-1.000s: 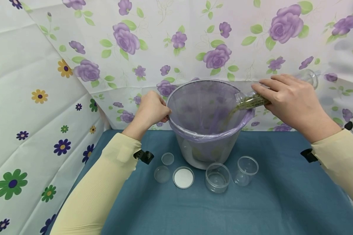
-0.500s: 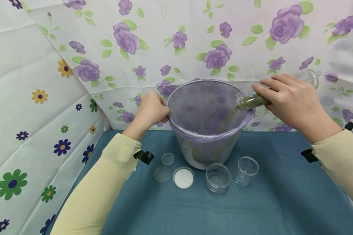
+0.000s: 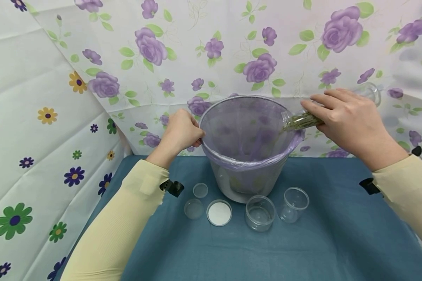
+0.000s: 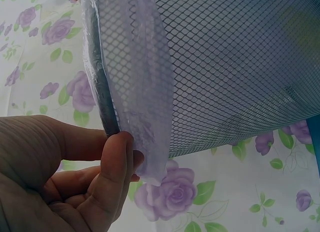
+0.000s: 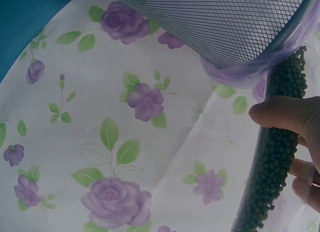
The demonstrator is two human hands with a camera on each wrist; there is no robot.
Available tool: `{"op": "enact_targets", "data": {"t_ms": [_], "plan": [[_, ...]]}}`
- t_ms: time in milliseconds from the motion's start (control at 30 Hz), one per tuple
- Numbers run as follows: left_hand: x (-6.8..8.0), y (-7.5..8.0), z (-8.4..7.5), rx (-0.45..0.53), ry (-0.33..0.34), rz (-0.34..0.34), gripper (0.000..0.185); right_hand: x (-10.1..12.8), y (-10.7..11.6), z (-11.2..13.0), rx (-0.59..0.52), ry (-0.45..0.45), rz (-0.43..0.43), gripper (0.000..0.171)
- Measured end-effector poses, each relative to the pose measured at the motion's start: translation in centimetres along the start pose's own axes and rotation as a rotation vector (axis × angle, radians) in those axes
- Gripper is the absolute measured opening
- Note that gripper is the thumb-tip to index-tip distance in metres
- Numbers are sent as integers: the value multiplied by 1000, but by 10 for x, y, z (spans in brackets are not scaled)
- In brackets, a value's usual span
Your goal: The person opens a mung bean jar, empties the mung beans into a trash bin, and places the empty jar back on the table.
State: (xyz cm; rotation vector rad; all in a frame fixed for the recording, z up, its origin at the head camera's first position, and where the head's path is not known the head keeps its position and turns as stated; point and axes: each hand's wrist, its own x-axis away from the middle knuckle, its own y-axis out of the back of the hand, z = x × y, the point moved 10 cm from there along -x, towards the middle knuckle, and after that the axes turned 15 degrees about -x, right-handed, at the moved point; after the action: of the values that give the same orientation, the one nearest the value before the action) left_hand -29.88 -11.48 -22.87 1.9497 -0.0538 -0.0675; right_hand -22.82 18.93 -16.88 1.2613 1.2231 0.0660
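A mesh waste bin (image 3: pixel 247 179) lined with a purple bag (image 3: pixel 246 132) stands on the blue table. My left hand (image 3: pixel 181 130) grips the bin's left rim (image 4: pixel 102 99), thumb pressed on the liner. My right hand (image 3: pixel 341 117) holds a clear jar (image 3: pixel 300 119) of small green beans, tipped on its side with its mouth over the bin's right rim. In the right wrist view the beans (image 5: pixel 277 147) fill the jar beside my fingers (image 5: pixel 282 117).
In front of the bin stand two clear jars (image 3: pixel 260 212) (image 3: pixel 293 203), a white lid (image 3: pixel 219 212) and two small clear lids (image 3: pixel 194 208) (image 3: pixel 200 190). Floral sheets hang behind and to the left. The blue cloth (image 3: pixel 302 249) covers the table.
Green beans were streaming from the jar's mouth into the bin earlier; now the stream has thinned. Both hands hold the same places.
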Motion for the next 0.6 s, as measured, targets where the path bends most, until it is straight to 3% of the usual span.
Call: {"op": "enact_targets", "data": {"t_ms": [600], "plan": [[0, 1, -1, -7, -5, -6, 24, 0, 1, 1, -1, 11, -17, 73]]}}
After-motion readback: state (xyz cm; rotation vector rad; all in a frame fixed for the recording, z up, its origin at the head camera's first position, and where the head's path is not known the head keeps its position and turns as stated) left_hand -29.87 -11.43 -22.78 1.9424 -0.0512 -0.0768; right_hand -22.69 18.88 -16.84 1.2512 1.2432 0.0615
